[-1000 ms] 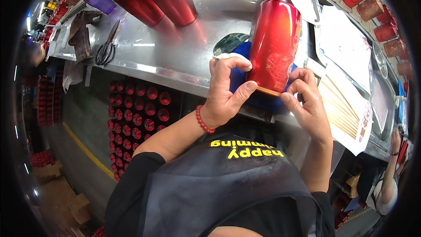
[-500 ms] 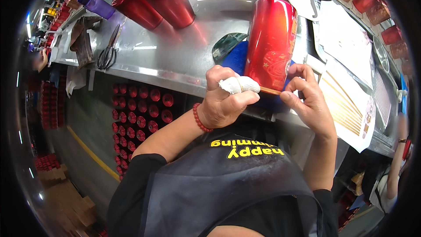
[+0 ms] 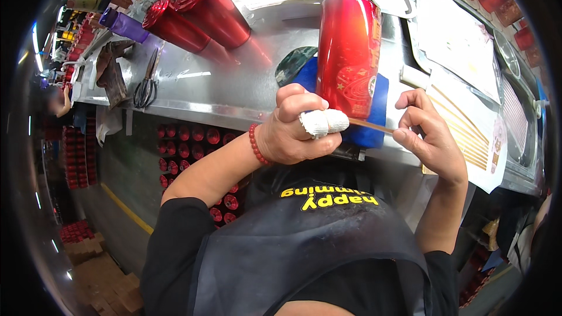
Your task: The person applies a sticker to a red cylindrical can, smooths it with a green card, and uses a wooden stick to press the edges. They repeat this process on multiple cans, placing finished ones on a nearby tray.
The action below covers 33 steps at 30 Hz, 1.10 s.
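My left hand [image 3: 298, 126], one finger wrapped in white bandage and a red bead bracelet at its wrist, pinches one end of a thin gold strip [image 3: 372, 124]. The strip's other end meets the thumb and a finger of my right hand [image 3: 430, 137], so it stretches level between both hands. Just beyond it is a shiny red canister [image 3: 348, 58] with gold print and a dark rim at its far end. Beneath the canister lies a blue pad [image 3: 379, 102]. More gold strips [image 3: 462, 123] lie in a row on a white sheet beside my right hand.
Two red canisters [image 3: 216, 14] and a purple bottle [image 3: 124, 25] are at the bench's far left. Black scissors [image 3: 145, 85] lie near its front edge [image 3: 193, 111]. White papers [image 3: 451, 41] cover the right side. Racked red items [image 3: 184, 134] stand below.
My right hand has moved right, away from the canister, and the strip now shows drawn out between both hands. The whole view has shifted slightly.
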{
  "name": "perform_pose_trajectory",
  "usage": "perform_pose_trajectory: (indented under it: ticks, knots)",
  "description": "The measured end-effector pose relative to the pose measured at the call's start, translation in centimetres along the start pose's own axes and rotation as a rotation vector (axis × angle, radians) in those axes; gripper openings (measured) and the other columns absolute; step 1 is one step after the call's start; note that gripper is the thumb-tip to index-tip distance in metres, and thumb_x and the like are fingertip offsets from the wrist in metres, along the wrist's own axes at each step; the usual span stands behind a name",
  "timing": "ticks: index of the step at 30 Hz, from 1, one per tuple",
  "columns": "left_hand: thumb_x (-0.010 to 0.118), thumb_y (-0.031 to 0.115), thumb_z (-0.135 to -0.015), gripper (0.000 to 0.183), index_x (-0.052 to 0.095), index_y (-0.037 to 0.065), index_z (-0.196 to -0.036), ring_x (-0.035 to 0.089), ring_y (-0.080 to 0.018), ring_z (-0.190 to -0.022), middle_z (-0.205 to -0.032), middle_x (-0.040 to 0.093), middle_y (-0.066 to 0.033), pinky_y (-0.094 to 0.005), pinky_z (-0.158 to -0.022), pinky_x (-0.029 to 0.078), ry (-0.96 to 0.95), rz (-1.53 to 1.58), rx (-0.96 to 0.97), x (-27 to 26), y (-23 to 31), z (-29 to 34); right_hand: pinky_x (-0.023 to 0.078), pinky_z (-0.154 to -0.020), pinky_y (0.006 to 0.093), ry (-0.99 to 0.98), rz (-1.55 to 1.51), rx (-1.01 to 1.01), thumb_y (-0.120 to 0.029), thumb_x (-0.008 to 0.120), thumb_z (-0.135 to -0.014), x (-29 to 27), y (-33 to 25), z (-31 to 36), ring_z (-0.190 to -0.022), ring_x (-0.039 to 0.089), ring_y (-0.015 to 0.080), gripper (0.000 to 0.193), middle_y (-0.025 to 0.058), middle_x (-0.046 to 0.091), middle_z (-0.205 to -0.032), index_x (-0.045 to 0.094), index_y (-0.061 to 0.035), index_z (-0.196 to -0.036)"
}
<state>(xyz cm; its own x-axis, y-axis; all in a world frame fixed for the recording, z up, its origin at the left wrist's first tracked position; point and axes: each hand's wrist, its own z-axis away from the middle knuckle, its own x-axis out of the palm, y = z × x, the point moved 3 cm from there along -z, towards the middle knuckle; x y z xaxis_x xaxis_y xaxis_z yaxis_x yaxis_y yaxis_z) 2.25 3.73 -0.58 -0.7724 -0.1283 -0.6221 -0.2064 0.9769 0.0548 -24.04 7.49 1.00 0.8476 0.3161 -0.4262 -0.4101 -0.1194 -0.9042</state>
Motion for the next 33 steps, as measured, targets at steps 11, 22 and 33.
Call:
perform_pose_trajectory:
  ticks: [11, 22, 33]
  knots:
    - [0.078, 0.019, -0.059, 0.029, 0.067, 0.023, -0.086, 0.049, -0.0198, -0.108, -0.113, 0.057, 0.0049, -0.0410, -0.084, 0.038, -0.136, -0.023, 0.210, 1.3, -0.8, -1.6, 0.039, -0.078, 0.0241, 0.006, -0.065, 0.033, -0.029, 0.073, -0.093, 0.8, 1.6, -0.4, -0.098, 0.044, 0.0142, 0.029, 0.0058, 0.046, -0.113, 0.057, -0.0063, -0.084]
    - [0.074, 0.021, -0.056, 0.031, 0.065, 0.029, -0.085, 0.045, -0.0192, -0.102, -0.117, 0.058, 0.0115, -0.0382, -0.082, 0.033, -0.116, -0.129, 0.252, 2.0, -0.4, -1.5, 0.041, -0.077, 0.0253, 0.003, -0.027, 0.069, -0.029, 0.072, -0.093, 1.0, 2.0, -0.5, -0.100, 0.047, 0.0150, 0.029, 0.0053, 0.048, -0.112, 0.057, -0.0052, -0.086]
    - [0.073, 0.018, -0.056, 0.033, 0.067, 0.028, -0.086, 0.044, -0.0200, -0.100, -0.120, 0.060, 0.0103, -0.0391, -0.084, 0.034, -0.116, -0.125, 0.248, 1.8, -0.2, -1.6, 0.042, -0.076, 0.0263, 0.012, -0.043, 0.053, -0.027, 0.072, -0.093, 1.3, 2.3, -1.0, -0.099, 0.048, 0.0155, 0.028, 0.0063, 0.049, -0.111, 0.057, -0.0042, -0.085]
